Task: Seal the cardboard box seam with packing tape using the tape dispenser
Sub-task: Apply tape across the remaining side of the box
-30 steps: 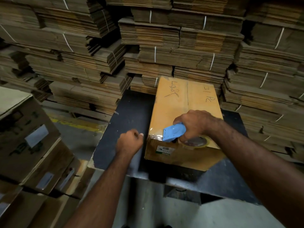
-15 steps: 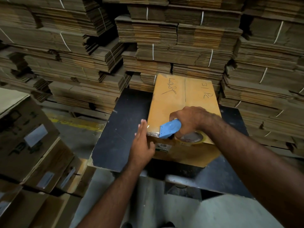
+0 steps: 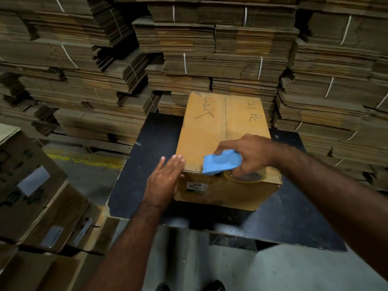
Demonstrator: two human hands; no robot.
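The box [image 3: 222, 143] sits on the black table [image 3: 147, 164], and its top seam looks bare past the near edge. The left hand [image 3: 162, 182] was a fist beside the box a second ago; now it is spread flat against the near left corner to hold it. The right hand [image 3: 249, 153] still grips the blue tape dispenser [image 3: 221, 162] at the near edge, probably ready to pull tape along.

Bundled stacks of flattened cardboard [image 3: 220, 59], tied with white straps, rise like a wall behind a black table [image 3: 147, 164]. The grey concrete floor [image 3: 231, 274] carries a worn yellow line [image 3: 84, 159] at left, beside labelled cartons [image 3: 37, 185]. Light is dim.
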